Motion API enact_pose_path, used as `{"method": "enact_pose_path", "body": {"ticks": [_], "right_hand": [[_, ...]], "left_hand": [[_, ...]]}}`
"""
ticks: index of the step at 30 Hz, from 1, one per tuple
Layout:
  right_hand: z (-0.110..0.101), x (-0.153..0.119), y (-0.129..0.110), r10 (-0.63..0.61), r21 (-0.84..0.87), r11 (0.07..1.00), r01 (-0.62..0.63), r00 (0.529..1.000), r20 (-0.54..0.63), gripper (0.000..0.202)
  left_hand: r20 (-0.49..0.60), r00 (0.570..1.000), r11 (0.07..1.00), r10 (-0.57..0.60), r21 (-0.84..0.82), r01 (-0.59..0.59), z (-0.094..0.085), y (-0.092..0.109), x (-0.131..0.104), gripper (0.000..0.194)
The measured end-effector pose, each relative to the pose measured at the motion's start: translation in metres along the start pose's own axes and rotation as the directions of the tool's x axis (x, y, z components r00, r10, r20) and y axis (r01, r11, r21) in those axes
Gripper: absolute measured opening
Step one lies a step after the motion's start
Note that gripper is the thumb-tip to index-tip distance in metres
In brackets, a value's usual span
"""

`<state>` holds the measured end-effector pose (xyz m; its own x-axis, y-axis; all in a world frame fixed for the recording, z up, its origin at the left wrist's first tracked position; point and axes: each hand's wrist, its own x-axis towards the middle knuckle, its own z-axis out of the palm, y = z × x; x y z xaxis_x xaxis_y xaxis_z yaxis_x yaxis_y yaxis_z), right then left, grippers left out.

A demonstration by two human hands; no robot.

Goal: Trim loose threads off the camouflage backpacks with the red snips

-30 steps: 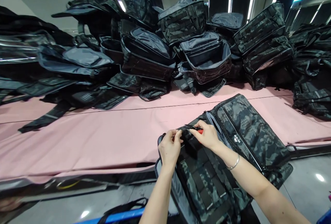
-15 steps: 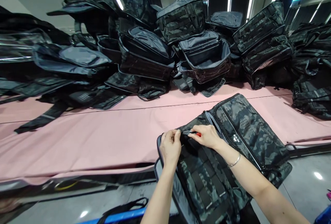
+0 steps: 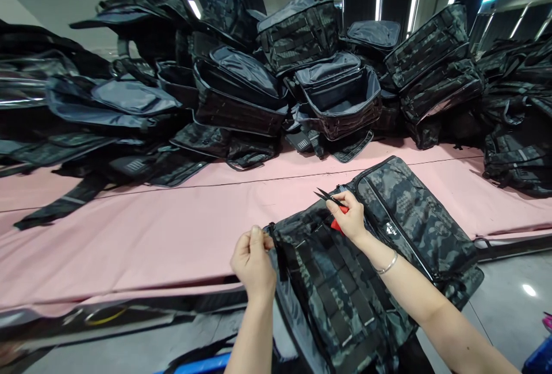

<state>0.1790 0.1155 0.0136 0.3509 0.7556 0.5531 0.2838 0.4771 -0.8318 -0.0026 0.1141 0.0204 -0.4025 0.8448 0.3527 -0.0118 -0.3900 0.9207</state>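
Note:
A camouflage backpack (image 3: 414, 213) with a white logo lies unfolded across the front edge of the pink-covered table. My right hand (image 3: 347, 216) is closed on small black snips (image 3: 330, 197) with red handles; their blades are apart and point left, above the bag. At the bag's left corner, my left hand (image 3: 255, 259) is closed, thumb against the fingers, by the dark edge of the opened panel. What it pinches there, if anything, is too small to make out.
Several camouflage backpacks (image 3: 340, 98) with grey linings are piled along the back of the pink table cover (image 3: 172, 230). More bags (image 3: 521, 144) stand at the right. A blue bar (image 3: 202, 363) shows below the table's front edge.
My left hand has moved left and down to the bag's corner. My right hand has lifted the snips up and away from my left hand, and their blades now show apart.

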Motion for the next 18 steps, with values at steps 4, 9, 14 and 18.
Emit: {"method": "enact_pose_path", "body": {"ticks": [4,9,14,18], "right_hand": [[0.001,-0.001,0.001,0.035,0.041,0.999,-0.034,0.999,-0.024,0.029],[0.002,-0.001,0.002,0.050,0.036,0.998,-0.048,0.998,-0.035,0.030],[0.002,0.000,0.004,0.062,0.022,0.998,-0.062,0.998,-0.031,0.033],[0.005,0.001,0.004,0.064,0.016,0.998,-0.063,0.998,-0.016,0.035]], "left_hand": [[-0.109,0.994,0.999,0.012,-0.044,-0.017,-0.010,0.002,0.004,0.030],[-0.067,0.993,0.990,0.095,0.111,-0.088,-0.025,-0.001,-0.001,0.065],[-0.083,0.990,0.957,-0.114,0.257,0.132,-0.040,-0.011,-0.022,0.048],[-0.054,0.987,0.932,-0.150,0.325,0.160,-0.047,-0.010,-0.043,0.049]]}}
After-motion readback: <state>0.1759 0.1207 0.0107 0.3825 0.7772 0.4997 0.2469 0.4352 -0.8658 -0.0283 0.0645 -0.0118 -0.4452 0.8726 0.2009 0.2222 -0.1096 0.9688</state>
